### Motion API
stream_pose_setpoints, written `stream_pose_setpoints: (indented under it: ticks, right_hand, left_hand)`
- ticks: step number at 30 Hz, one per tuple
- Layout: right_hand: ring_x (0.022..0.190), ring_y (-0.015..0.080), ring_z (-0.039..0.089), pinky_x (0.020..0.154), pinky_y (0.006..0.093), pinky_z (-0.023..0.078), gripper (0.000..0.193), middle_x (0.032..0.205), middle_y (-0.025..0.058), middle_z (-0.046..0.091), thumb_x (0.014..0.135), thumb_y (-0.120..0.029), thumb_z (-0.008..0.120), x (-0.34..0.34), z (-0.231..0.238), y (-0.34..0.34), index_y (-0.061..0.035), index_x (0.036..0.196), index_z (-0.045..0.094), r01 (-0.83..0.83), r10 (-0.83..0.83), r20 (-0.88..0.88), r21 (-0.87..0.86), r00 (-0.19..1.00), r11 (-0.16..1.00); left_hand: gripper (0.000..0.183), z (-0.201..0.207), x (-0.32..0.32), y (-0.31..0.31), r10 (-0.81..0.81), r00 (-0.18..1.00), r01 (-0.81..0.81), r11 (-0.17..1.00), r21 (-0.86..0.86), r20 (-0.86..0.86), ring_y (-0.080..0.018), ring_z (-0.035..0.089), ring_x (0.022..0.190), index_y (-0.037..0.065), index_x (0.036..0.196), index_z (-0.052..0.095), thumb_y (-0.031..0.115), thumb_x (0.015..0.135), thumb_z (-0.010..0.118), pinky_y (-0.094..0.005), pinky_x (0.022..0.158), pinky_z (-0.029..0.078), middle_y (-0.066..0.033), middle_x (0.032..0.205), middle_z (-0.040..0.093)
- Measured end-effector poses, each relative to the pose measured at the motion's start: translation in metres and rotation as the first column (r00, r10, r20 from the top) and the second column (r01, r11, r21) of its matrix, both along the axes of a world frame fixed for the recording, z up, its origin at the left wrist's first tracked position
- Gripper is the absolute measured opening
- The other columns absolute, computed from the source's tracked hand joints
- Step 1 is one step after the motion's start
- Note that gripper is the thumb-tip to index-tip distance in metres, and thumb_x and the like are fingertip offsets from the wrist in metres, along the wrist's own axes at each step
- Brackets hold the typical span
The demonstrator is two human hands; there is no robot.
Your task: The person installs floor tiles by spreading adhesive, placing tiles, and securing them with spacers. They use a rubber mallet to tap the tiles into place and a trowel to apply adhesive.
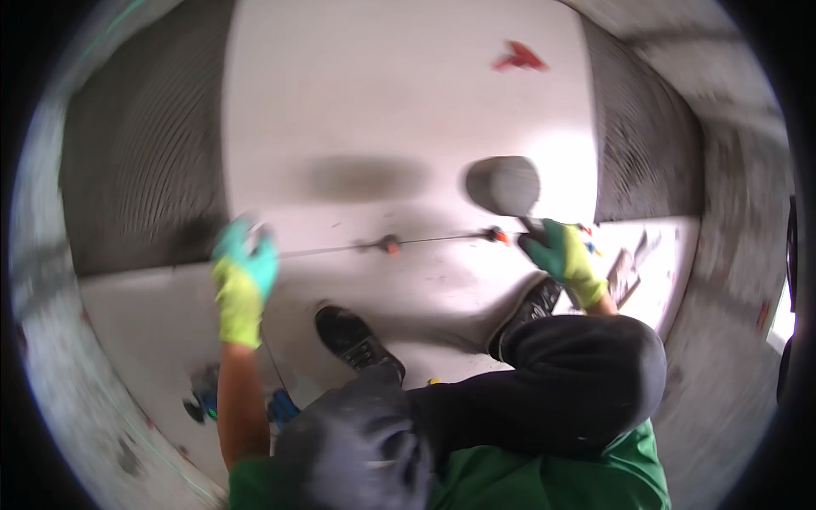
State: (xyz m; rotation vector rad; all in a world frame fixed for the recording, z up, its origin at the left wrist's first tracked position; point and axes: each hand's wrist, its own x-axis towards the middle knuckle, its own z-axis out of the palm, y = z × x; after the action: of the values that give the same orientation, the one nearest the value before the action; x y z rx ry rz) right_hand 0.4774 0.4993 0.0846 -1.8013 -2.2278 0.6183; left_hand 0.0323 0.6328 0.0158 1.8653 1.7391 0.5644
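Note:
My right hand [563, 255], in a green and yellow glove, grips the handle of a grey rubber mallet [503, 185] whose head hovers over a large white tile [399, 110]. My left hand [244, 276], gloved the same way and blurred by motion, is at the left end of the joint between that tile and the nearer white tile [170, 314]; whether it holds anything is unclear. Orange levelling clips [390, 245] sit along the joint, and another clip [493, 234] lies close to my right hand. I am squatting with both black shoes [357, 340] on the nearer tile.
Grey combed mortar [144, 161] covers the floor left of the far tile, and more mortar [646, 144] lies to its right. A notched trowel [629, 272] rests at the right. Blue tools [204, 399] lie by my left knee. A red scrap [520, 58] sits on the far tile.

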Motion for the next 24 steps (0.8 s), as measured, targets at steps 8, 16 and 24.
stream_pose_setpoints:
  ticks: [8,16,24]
  right_hand:
    - [0.073,0.0449,0.064,0.068,0.0502,0.052,0.039,0.074,0.022,0.066,0.092,-0.039,0.065,-0.014,-0.043,-0.008,-0.0002,0.087,0.065,0.142,-0.256,-0.376,-0.305,0.891,0.942]
    - [0.079,0.04,0.069,0.075,0.0485,0.054,0.037,0.081,0.0197,0.071,0.089,-0.037,0.063,0.001,-0.044,0.001,-0.0005,0.089,0.072,0.023,-0.162,-0.432,-0.309,0.887,0.951]
    - [0.067,0.0381,0.065,0.07,0.0465,0.054,0.038,0.066,0.0171,0.066,0.089,-0.03,0.057,0.0,-0.015,0.05,-0.0005,0.068,0.067,-0.001,-0.016,-0.621,-0.026,0.783,1.0]
  left_hand:
    - [0.074,-0.065,-0.04,-0.001,0.051,0.779,-0.192,0.968,-0.16,-0.626,-0.0434,0.067,0.099,-0.005,0.138,0.051,0.044,0.088,0.073,-0.0465,0.08,0.056,-0.0282,0.132,0.059]
    - [0.041,-0.065,-0.064,0.036,-0.057,0.92,-0.112,0.91,-0.399,-0.387,-0.0177,0.058,0.056,-0.002,0.079,0.056,0.031,0.09,0.079,-0.0365,0.057,0.048,-0.0104,0.066,0.067]
    - [0.04,-0.068,-0.08,0.041,-0.136,0.83,-0.195,0.838,-0.509,-0.541,-0.0224,0.063,0.059,-0.005,0.086,0.059,0.031,0.091,0.075,-0.0379,0.061,0.05,-0.0145,0.071,0.07]
